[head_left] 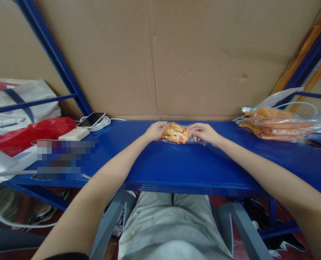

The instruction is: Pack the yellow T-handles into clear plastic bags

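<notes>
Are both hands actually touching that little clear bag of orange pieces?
Touching. The head view shows the left hand and right hand gripping opposite ends of the small bag, no gap visible.

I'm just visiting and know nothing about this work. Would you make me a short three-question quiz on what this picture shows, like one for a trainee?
1. True or false: both hands touch the small clear bag of orange pieces.
2. Which lies left of the left hand? A) a phone on a white cable B) a kettle C) a hammer
3. What colour is the shelf under the right hand?

Key
1. True; one hand at each end of the bag.
2. A
3. Blue. A larger bag of orange pieces lies on it further right.
</notes>
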### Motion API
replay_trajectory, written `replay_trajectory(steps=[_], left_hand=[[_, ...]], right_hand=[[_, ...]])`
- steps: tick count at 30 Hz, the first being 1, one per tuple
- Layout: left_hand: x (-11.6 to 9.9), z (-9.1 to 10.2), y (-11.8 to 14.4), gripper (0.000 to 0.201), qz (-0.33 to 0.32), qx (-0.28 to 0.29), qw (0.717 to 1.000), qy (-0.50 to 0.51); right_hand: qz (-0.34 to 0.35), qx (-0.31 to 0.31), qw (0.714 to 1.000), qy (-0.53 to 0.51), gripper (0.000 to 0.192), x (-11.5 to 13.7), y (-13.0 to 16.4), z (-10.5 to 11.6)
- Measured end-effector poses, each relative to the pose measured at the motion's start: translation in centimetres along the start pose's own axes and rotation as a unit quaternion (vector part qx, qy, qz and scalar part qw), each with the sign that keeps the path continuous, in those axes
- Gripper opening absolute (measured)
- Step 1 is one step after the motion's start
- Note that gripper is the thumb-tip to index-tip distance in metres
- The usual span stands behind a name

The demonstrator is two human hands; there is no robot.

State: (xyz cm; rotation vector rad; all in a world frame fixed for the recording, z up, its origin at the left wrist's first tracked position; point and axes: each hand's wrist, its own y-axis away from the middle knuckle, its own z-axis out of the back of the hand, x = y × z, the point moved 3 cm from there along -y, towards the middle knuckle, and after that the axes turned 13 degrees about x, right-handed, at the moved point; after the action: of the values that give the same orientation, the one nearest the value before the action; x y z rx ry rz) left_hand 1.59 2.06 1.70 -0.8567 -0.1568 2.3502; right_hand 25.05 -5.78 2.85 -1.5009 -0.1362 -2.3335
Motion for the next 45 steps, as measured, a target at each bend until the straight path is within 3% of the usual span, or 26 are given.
replay_trajectory(steps=[2, 6, 8, 12, 14, 17, 22, 26, 31, 36, 41, 45], left_hand=[[-0.4, 0.2, 0.1, 0.022, -0.005, -0.004, 0.999, -0.041], [-0.9, 0.6, 0.3, 0.019, -0.013, 0.000, 0.998, -0.068], [-1.0, 0.7, 0.4, 0.018, -0.017, 0.000, 0.998, -0.066], [-1.7, 1.2, 0.7, 0.017, -0.030, 0.001, 0.998, -0.048], [-2.2, 1.5, 0.9, 0.026, -0.041, 0.007, 0.999, -0.020], [-2.8, 1.5, 1.1, 0.041, -0.053, 0.017, 0.998, 0.013], [-2.5, 1.2, 1.1, 0.020, 0.007, -0.012, 1.000, -0.012], [-1.9, 1.3, 1.2, 0.024, 0.081, 0.012, 0.997, 0.014], [-2.3, 1.1, 1.3, 0.030, 0.102, 0.043, 0.989, 0.097], [-2.3, 0.4, 1.2, 0.009, 0.145, 0.018, 0.976, 0.159], [-2.0, -0.3, 1.3, 0.022, 0.176, 0.044, 0.957, 0.224], [-1.7, -0.5, 1.2, 0.022, 0.190, 0.046, 0.937, 0.290]], right_hand=[[0.009, -0.004, 1.000, -0.028, 0.009, 0.4, 0.1, 0.6], [0.022, 0.064, 0.995, -0.074, 0.034, 1.1, 0.5, 1.0], [0.016, 0.083, 0.995, -0.044, 0.035, 1.2, 0.7, 0.9], [-0.008, 0.079, 0.996, 0.049, 0.016, 0.9, 0.5, 0.8], [-0.016, 0.050, 0.995, 0.080, 0.011, 0.5, 0.2, 1.3], [-0.017, -0.048, 0.984, 0.169, 0.012, -0.2, -0.1, 2.7], [-0.025, -0.203, 0.908, 0.365, 0.011, -0.9, 0.0, 4.9], [-0.084, -0.226, 0.889, 0.390, 0.025, -0.6, 0.3, 5.4], [-0.153, -0.128, 0.933, 0.299, 0.049, -0.5, 0.2, 4.4], [-0.130, -0.095, 0.982, 0.098, 0.031, -1.1, -0.2, 2.4], [-0.122, -0.113, 0.985, -0.040, 0.022, -1.4, -0.4, 1.3], [-0.091, -0.108, 0.978, -0.151, 0.020, -1.6, -0.3, 1.0]])
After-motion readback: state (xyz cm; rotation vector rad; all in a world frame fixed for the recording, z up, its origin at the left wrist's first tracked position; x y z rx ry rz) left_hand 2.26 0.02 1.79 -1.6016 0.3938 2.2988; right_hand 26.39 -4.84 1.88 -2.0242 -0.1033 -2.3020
